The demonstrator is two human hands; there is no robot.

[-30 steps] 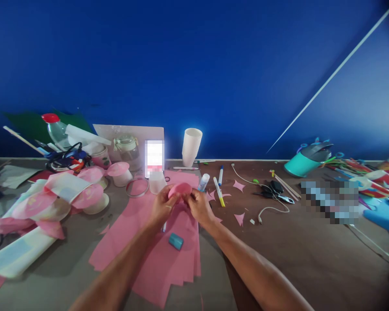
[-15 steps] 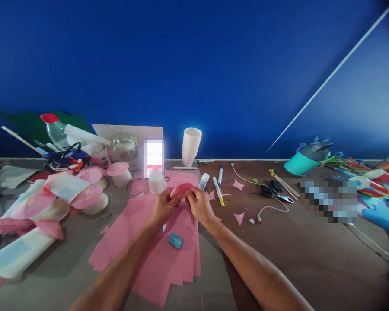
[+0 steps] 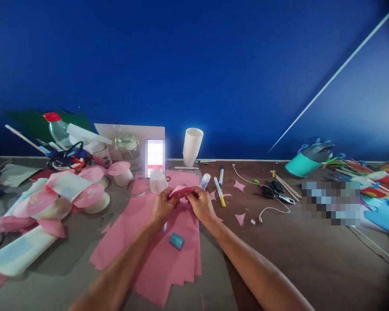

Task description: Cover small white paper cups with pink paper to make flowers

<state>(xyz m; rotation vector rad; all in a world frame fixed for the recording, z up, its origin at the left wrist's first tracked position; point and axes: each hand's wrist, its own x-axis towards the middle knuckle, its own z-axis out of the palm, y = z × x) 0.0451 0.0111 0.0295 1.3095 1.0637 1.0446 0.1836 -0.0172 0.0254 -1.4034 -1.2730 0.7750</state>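
My left hand (image 3: 164, 206) and my right hand (image 3: 201, 205) meet above the stack of pink paper sheets (image 3: 155, 255), and together they pinch a small pink paper piece (image 3: 180, 190) that looks folded flat. A small teal sharpener-like block (image 3: 176, 240) lies on the sheets below my hands. Just behind the hands stand a small white cup (image 3: 157, 182) and a glue stick (image 3: 205, 181).
Pink-topped paper cups (image 3: 94, 195) and wrapped rolls crowd the left. A lit phone (image 3: 154, 158), a jar and a white cup stack (image 3: 192, 146) stand at the back. Markers (image 3: 218, 185), pink scraps, a cable, keys (image 3: 275, 190) and a teal container (image 3: 303, 163) lie to the right.
The pink piece in my fingers has gone from a rounded dome shape to a flatter, folded shape. My hands stayed in place.
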